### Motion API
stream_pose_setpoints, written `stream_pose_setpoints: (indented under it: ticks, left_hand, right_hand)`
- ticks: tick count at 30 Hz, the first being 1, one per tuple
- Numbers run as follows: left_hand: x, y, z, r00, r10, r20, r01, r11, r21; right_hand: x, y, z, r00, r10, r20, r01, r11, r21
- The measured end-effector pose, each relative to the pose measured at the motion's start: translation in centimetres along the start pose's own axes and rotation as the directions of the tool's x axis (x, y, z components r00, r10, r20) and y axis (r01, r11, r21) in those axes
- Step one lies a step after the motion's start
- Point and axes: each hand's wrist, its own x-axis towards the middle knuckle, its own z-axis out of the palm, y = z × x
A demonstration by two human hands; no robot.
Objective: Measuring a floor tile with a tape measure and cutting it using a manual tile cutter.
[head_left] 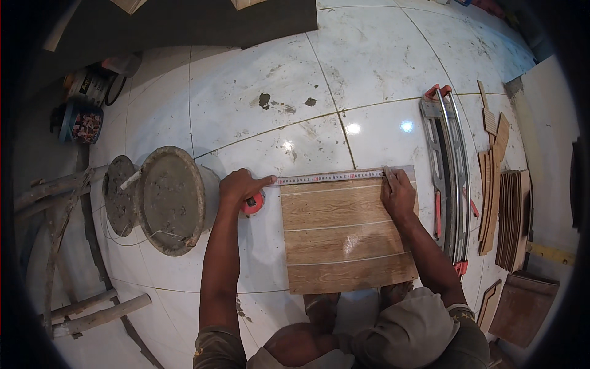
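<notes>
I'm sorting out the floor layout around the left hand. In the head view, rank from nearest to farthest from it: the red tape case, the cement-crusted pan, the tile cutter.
1. Red tape case: under the left hand.
2. Cement-crusted pan: just to its left.
3. Tile cutter: far right, beyond the wood-look tile.

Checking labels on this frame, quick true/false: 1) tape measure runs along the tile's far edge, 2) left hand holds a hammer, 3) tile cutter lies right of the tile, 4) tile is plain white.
1) True: the tape measure lies along the far edge of the wood-look tile.
2) False: the left hand presses the tape down beside its red case.
3) True: the tile cutter lies to the right, past the right hand.
4) False: it is brown, wood-patterned.
</notes>
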Motion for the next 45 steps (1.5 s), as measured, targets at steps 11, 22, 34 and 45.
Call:
stream_pose_setpoints:
  ticks: [11,22,34,45]
  left_hand:
    - [-0.1,0.3,-0.2,0.999,-0.017,-0.041,0.017,1.000,-0.001]
    - [0.1,0.4,-0.6,0.999,-0.053,0.011,0.053,0.999,-0.004]
    - [0.8,1.1,-1.6,0.990,-0.078,0.116,0.076,0.997,0.029]
    - [0.8,1.3,-1.9,0.987,-0.085,0.133,0.081,0.996,0.033]
  right_hand:
    - [-0.4,0.3,0.5,0.993,-0.079,-0.084,0.078,0.997,-0.018]
    - [-0.4,0.3,0.5,0.991,-0.088,-0.097,0.090,0.996,0.021]
    - [-0.6,0.5,0.8,0.996,-0.052,-0.068,0.051,0.998,-0.022]
    - [-0.4,0.2,0.7,0.994,-0.063,-0.095,0.064,0.998,0.010]
